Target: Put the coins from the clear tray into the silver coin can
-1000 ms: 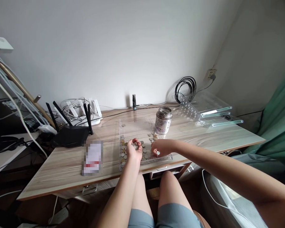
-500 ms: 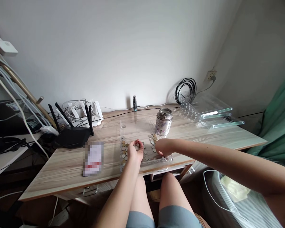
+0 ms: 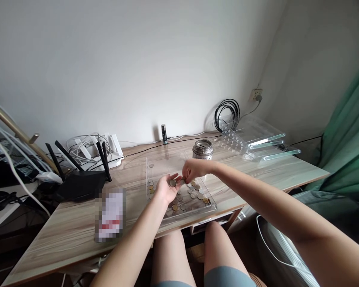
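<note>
My left hand (image 3: 166,188) is held palm up above a clear acrylic tray (image 3: 211,207) on the wooden desk (image 3: 62,227), cupping a few coins (image 3: 172,183). Fingers of my right hand (image 3: 192,169) are pinched together at the edge of that palm, touching the coins there. Several loose coins (image 3: 194,195) lie scattered in the tray below both hands. Just behind my right hand stands a metal coin tin (image 3: 202,149) with a slot in its lid.
A black router (image 3: 77,181) with antennas and white cables sit at the left back. A blurred white and red card (image 3: 110,215) lies near the front left. Clear acrylic racks (image 3: 257,141) and a coiled black cable (image 3: 226,111) stand at the right back. A green curtain (image 3: 351,147) hangs at right.
My right hand lifted from the tray's near right corner and moved left to my left palm. The left hand rose slightly and opened more. The camera view shifted to the right and down.
</note>
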Demonstrator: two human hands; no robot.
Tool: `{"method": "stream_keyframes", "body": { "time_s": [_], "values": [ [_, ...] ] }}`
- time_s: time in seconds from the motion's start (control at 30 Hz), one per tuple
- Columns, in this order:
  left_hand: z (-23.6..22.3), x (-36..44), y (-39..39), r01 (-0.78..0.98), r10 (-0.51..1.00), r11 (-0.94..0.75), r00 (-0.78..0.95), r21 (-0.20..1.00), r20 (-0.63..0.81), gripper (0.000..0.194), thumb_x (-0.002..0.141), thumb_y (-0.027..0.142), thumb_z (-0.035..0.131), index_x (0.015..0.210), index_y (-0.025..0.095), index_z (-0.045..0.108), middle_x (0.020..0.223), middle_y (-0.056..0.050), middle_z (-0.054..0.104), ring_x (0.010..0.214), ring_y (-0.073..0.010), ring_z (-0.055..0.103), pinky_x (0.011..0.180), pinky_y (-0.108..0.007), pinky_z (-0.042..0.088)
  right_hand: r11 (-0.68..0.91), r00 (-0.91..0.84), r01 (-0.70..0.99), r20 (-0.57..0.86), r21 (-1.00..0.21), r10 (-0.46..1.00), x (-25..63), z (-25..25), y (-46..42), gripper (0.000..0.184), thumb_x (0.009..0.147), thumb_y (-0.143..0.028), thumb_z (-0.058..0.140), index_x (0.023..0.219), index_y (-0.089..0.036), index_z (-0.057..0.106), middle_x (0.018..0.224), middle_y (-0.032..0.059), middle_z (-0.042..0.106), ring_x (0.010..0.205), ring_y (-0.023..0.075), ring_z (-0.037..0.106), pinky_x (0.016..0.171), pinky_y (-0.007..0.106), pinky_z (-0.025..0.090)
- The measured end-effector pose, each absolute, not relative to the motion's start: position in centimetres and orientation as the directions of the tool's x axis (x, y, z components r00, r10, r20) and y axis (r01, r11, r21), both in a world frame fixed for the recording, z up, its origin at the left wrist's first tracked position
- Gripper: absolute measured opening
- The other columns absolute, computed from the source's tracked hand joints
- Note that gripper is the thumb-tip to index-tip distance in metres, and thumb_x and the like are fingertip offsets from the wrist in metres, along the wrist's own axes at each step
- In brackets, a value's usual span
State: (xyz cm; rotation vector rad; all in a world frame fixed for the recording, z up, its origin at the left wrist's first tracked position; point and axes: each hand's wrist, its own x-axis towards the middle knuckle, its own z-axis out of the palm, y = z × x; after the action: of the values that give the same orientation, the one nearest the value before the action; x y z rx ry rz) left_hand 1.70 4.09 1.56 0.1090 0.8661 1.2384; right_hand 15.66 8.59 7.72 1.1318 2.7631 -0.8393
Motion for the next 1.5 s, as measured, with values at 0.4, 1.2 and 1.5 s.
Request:
{"method": "stream_keyframes", "body": {
  "time_s": [0.4, 1.2, 1.5],
  "values": [
    [3.0, 0.7, 7.9, -0.642, 0.867, 0.455, 0.164, 0.617, -0.470, 0.019, 0.077, 0.006, 0.037, 0.074, 0.004, 0.055, 0.052, -0.005, 0.051, 0.041, -0.0071, 0.050, 0.036, -0.014, 0.042, 0.601, -0.541, 0.638, 0.275, -0.481, 0.795, 15.5, 9.7, 11.2, 0.026, 0.068, -0.012, 0.046, 0.080, -0.015, 0.068, 0.071, 0.0017, 0.067, 0.066, 0.0109, 0.058, 0.063, 0.018, 0.041],
    [2.5, -1.8, 9.2, -0.485, 0.926, 0.327, 0.336, 0.811, -0.173, 0.015, 0.080, 0.028, 0.048, 0.079, 0.014, 0.050, 0.051, 0.005, 0.040, 0.032, 0.0005, 0.023, 0.031, -0.011, 0.007, 0.628, -0.483, 0.494, 0.410, -0.601, 0.773, 12.6, 5.0, 11.4, 0.023, 0.078, -0.030, 0.048, 0.076, -0.016, 0.065, 0.078, 0.0044, 0.062, 0.063, 0.0107, 0.053, 0.059, 0.021, 0.040],
    [1.8, -1.9, 9.6, -0.607, 0.900, 0.425, 0.201, 0.672, -0.387, 0.018, 0.070, 0.003, 0.040, 0.077, 0.005, 0.056, 0.056, -0.003, 0.048, 0.040, -0.0043, 0.040, 0.031, -0.013, 0.025, -0.012, 0.112, 0.959, 0.341, -0.284, 0.933, 20.5, 9.3, 14.3, 0.019, 0.068, -0.030, 0.049, 0.069, -0.022, 0.067, 0.072, 0.0066, 0.064, 0.065, 0.0182, 0.055, 0.050, 0.025, 0.033]
  ]
}}
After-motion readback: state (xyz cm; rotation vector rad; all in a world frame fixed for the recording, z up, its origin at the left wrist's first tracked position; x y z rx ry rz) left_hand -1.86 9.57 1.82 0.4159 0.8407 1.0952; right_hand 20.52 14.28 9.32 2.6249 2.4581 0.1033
